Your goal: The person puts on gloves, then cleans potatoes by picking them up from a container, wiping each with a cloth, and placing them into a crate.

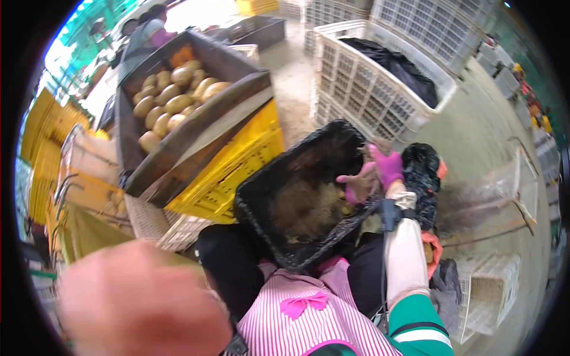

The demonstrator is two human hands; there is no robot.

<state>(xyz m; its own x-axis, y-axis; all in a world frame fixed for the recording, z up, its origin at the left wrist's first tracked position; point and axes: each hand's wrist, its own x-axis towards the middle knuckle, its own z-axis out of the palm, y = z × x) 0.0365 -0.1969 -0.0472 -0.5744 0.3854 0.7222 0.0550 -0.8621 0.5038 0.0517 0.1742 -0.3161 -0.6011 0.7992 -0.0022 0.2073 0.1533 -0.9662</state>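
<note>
My right hand (383,169), in a pink glove with greyish, dirty patches, is over the right rim of a black tub (252,196). Its fingers look spread, and I make out nothing held in them. Brownish residue (306,204) covers the tub's bottom, with a few small yellowish lumps near the right side. The tub sits between my knees, in front of a pink-striped apron (297,308). Close to the camera at lower left is a large pinkish blur, apparently my left hand (142,299); motion hides its fingers.
At left, a dark-lined bin (193,127) of brown, potato-like round produce (169,95) rests on a yellow crate (237,172). White crates (350,77) stand ahead, one with a black bag (395,65). A black plastic bundle (420,178) lies right. Another person (154,32) is far back.
</note>
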